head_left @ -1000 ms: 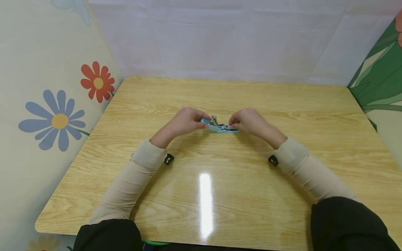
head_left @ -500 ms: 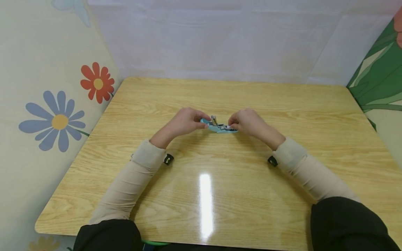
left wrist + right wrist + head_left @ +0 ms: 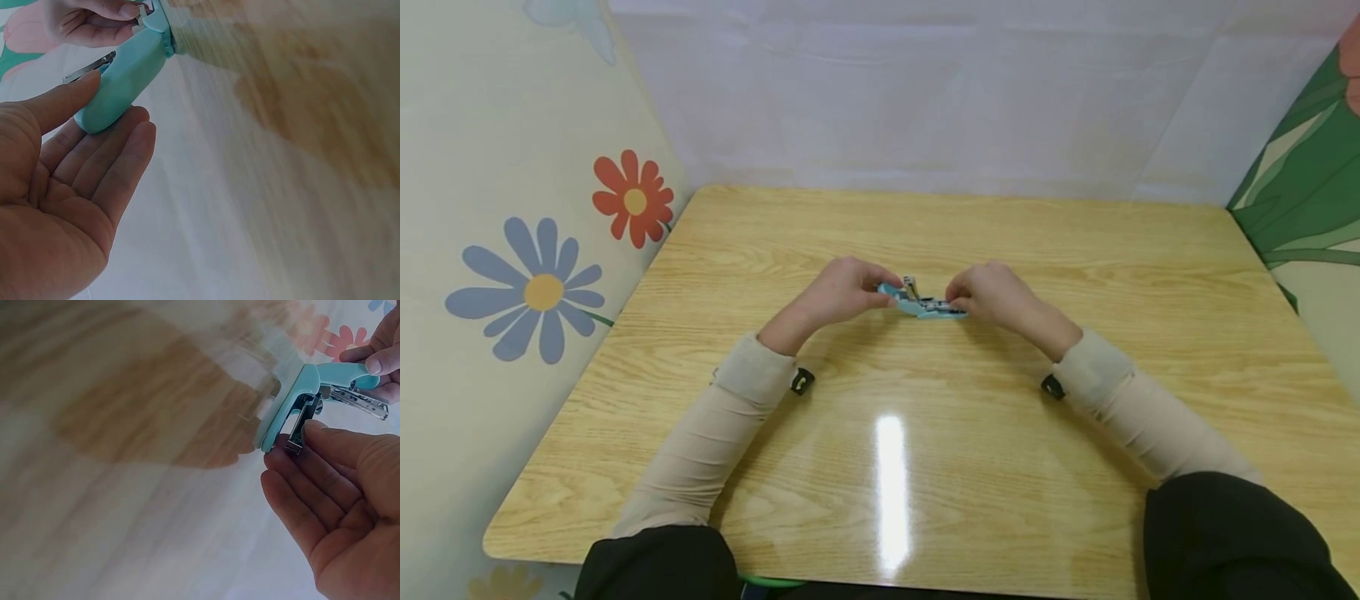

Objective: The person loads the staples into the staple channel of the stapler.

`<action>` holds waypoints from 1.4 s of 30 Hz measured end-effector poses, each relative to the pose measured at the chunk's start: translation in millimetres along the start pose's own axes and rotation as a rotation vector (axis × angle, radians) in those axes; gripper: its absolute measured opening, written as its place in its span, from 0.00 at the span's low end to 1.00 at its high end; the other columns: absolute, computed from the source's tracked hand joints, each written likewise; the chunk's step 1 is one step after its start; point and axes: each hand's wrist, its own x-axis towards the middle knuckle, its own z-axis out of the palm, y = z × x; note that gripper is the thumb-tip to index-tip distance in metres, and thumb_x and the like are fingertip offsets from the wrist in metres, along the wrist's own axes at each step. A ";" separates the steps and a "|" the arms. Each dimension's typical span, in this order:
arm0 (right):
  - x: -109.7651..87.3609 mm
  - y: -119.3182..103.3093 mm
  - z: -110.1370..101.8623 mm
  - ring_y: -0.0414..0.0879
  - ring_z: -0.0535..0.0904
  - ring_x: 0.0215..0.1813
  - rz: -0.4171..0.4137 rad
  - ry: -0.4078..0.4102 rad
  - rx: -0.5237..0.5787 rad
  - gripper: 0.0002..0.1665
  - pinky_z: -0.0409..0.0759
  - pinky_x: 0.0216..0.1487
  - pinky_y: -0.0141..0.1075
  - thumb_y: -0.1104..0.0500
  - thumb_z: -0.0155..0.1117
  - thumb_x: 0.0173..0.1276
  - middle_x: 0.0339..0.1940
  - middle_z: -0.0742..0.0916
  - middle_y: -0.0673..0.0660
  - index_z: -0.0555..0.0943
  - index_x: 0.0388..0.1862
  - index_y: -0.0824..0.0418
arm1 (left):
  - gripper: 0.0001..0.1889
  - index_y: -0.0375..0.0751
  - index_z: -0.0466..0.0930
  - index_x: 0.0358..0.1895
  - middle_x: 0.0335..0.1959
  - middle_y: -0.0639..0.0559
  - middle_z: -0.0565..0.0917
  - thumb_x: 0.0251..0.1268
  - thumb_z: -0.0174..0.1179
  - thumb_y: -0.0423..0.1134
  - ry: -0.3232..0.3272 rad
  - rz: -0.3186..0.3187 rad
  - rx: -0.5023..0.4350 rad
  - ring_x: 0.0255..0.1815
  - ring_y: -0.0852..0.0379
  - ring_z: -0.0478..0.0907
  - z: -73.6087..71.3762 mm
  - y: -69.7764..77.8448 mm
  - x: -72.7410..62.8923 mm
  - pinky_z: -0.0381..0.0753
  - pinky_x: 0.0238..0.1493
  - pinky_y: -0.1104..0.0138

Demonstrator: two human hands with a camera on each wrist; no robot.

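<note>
A teal stapler [image 3: 910, 307] lies folded wide open on the table, between my two hands. My left hand [image 3: 848, 289] pinches its raised top handle [image 3: 122, 84] between thumb and fingers. A slim metal arm [image 3: 362, 403] sticks out from the hinge area, apart from the handle. On the other side, my right hand [image 3: 996, 292] holds the metal staple channel [image 3: 301, 428] near its end, thumb on top and fingers at the tip. The teal base [image 3: 284, 412] stands on the tabletop beneath the channel. Whether staples sit inside the channel is hard to tell.
The wood-grain table [image 3: 970, 467] has a bright light reflection near its front. A white sheet [image 3: 925, 100] hangs behind its back edge. To the left rises a wall with painted flowers [image 3: 542, 290]; green painted leaves [image 3: 1315, 167] cover the right side.
</note>
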 end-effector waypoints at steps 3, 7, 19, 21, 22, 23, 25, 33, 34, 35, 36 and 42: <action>-1.3 1.0 0.5 0.52 0.88 0.49 -0.002 0.004 0.007 0.09 0.83 0.57 0.46 0.60 0.66 0.73 0.46 0.92 0.57 0.90 0.47 0.61 | 0.17 0.51 0.84 0.62 0.56 0.50 0.87 0.72 0.64 0.45 -0.001 -0.004 0.001 0.44 0.51 0.84 0.1 -1.1 -0.4 0.79 0.45 0.58; -3.7 3.9 -0.1 0.53 0.87 0.50 -0.007 0.007 0.009 0.10 0.82 0.57 0.47 0.61 0.66 0.73 0.46 0.92 0.58 0.89 0.47 0.61 | 0.18 0.51 0.83 0.63 0.60 0.49 0.85 0.73 0.63 0.44 -0.001 -0.009 -0.010 0.52 0.52 0.84 0.3 -2.5 -1.0 0.82 0.51 0.55; -9.8 14.2 -1.4 0.52 0.87 0.51 0.028 0.000 0.032 0.10 0.82 0.58 0.48 0.59 0.65 0.73 0.47 0.92 0.56 0.89 0.48 0.59 | 0.20 0.50 0.81 0.66 0.60 0.47 0.85 0.73 0.63 0.43 0.015 0.008 0.001 0.56 0.50 0.83 -1.4 -5.7 -1.0 0.82 0.54 0.54; -10.4 15.2 -1.1 0.52 0.87 0.51 0.030 0.000 0.038 0.10 0.82 0.58 0.48 0.59 0.65 0.73 0.47 0.92 0.56 0.89 0.48 0.58 | 0.20 0.50 0.81 0.66 0.60 0.47 0.86 0.73 0.63 0.42 0.020 0.007 0.002 0.57 0.50 0.83 -1.9 -6.0 -1.2 0.82 0.55 0.54; -10.7 15.5 -1.1 0.52 0.87 0.50 0.032 0.000 0.042 0.10 0.82 0.58 0.48 0.59 0.65 0.73 0.47 0.92 0.56 0.90 0.48 0.58 | 0.20 0.50 0.81 0.66 0.59 0.48 0.86 0.73 0.63 0.42 0.021 0.003 -0.001 0.57 0.50 0.83 -2.1 -5.8 -1.5 0.82 0.55 0.54; -11.0 15.8 -1.1 0.52 0.87 0.50 0.035 0.000 0.046 0.10 0.82 0.58 0.48 0.59 0.66 0.73 0.47 0.92 0.56 0.89 0.48 0.58 | 0.20 0.50 0.81 0.66 0.59 0.47 0.86 0.73 0.63 0.42 0.020 0.003 -0.002 0.58 0.50 0.83 -2.2 -6.3 -1.4 0.82 0.56 0.54; -11.6 16.2 -1.3 0.52 0.87 0.50 0.039 0.000 0.053 0.10 0.82 0.58 0.48 0.59 0.65 0.73 0.47 0.92 0.56 0.90 0.48 0.59 | 0.20 0.50 0.81 0.65 0.59 0.47 0.86 0.73 0.63 0.42 0.020 -0.003 -0.008 0.57 0.50 0.84 -2.2 -5.8 -1.5 0.82 0.55 0.54; -12.6 17.3 -2.6 0.52 0.88 0.50 0.032 0.002 0.049 0.10 0.81 0.59 0.49 0.59 0.65 0.73 0.47 0.92 0.57 0.90 0.48 0.60 | 0.22 0.50 0.79 0.67 0.59 0.49 0.86 0.72 0.64 0.43 0.008 -0.038 -0.031 0.38 0.55 0.81 -3.9 -5.1 -0.7 0.76 0.38 0.62; -12.6 17.4 -2.6 0.52 0.88 0.50 0.031 0.002 0.047 0.10 0.81 0.59 0.49 0.59 0.65 0.73 0.47 0.92 0.57 0.90 0.48 0.60 | 0.22 0.50 0.79 0.67 0.59 0.49 0.87 0.73 0.63 0.43 0.005 -0.042 -0.032 0.32 0.56 0.77 -4.3 -4.7 -0.7 0.73 0.34 0.63; -12.7 17.5 -2.7 0.52 0.88 0.50 0.030 0.003 0.045 0.10 0.80 0.60 0.50 0.59 0.65 0.73 0.47 0.92 0.57 0.90 0.48 0.60 | 0.22 0.50 0.79 0.67 0.58 0.49 0.87 0.73 0.63 0.43 0.001 -0.044 -0.035 0.28 0.56 0.72 -4.5 -4.5 -0.7 0.70 0.31 0.63; -12.7 17.5 -2.8 0.52 0.88 0.50 0.030 0.004 0.044 0.10 0.81 0.59 0.50 0.59 0.65 0.73 0.47 0.92 0.57 0.90 0.48 0.60 | 0.22 0.50 0.79 0.67 0.57 0.49 0.87 0.73 0.63 0.43 0.000 -0.046 -0.035 0.25 0.57 0.68 -4.8 -4.2 -0.7 0.68 0.30 0.64; -11.9 17.8 -2.1 0.53 0.88 0.51 0.028 0.001 0.048 0.10 0.81 0.60 0.50 0.59 0.65 0.73 0.47 0.92 0.57 0.90 0.48 0.59 | 0.21 0.49 0.80 0.67 0.55 0.48 0.88 0.73 0.63 0.42 -0.002 -0.042 -0.032 0.19 0.58 0.57 -4.6 -5.2 -0.6 0.63 0.26 0.64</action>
